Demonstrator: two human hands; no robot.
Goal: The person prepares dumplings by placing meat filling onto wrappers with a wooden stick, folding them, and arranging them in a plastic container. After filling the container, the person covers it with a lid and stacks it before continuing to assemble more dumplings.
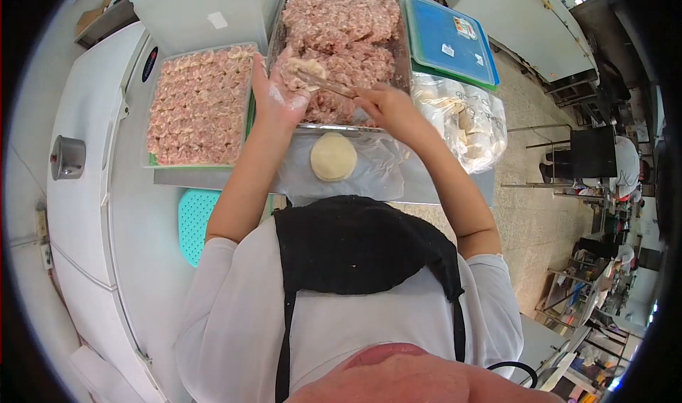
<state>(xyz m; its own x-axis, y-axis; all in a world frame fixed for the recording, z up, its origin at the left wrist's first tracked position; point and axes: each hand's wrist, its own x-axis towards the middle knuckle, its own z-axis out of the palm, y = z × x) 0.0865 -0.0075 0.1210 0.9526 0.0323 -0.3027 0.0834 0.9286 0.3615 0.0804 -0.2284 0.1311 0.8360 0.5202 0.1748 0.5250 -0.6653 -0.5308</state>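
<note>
My left hand (283,101), dusted with white flour, is cupped around a dumpling wrapper with meat filling (301,69); the fingers partly hide it. My right hand (387,108) is closed on the handle of a narrow spatula (332,86), its far end against the filling. Both hands are over the near part of a metal tray (341,127) heaped with raw minced meat (362,55). Close to my body, a stack of round pale wrappers (333,157) lies on plastic sheeting (376,172). Left of my left hand, meat-topped dumplings (202,108) stand in tight rows in a shallow tray.
A blue-lidded container (451,40) and a clear bag of pale rounds (458,122) are at the right. A white plastic bin (199,12) stands behind the dumpling tray. Below left is a turquoise perforated stool (195,225). Another person (625,165) is far right.
</note>
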